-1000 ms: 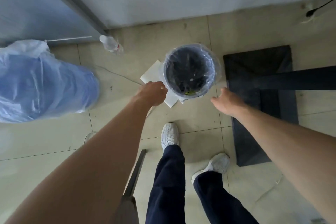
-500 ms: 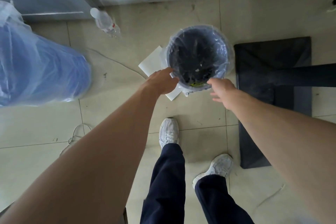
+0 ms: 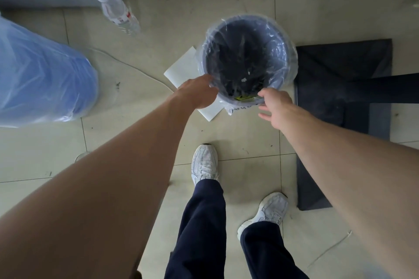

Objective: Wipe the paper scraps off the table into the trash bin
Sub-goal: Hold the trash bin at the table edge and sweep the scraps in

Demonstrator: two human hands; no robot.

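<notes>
The left hand (image 3: 197, 93) touches the round, plastic-lined dark trash bin (image 3: 281, 36) at 8 o'clock, grip unclear; the right hand (image 3: 275, 106), fingers spread and empty, is at 5 o'clock.

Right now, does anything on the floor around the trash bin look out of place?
Yes. A clear plastic bottle lies on its side on the tiles near the wall, and a white sheet of paper lies flat on the floor, partly tucked under the trash bin. Both hands reach for the bin's near rim.
</notes>
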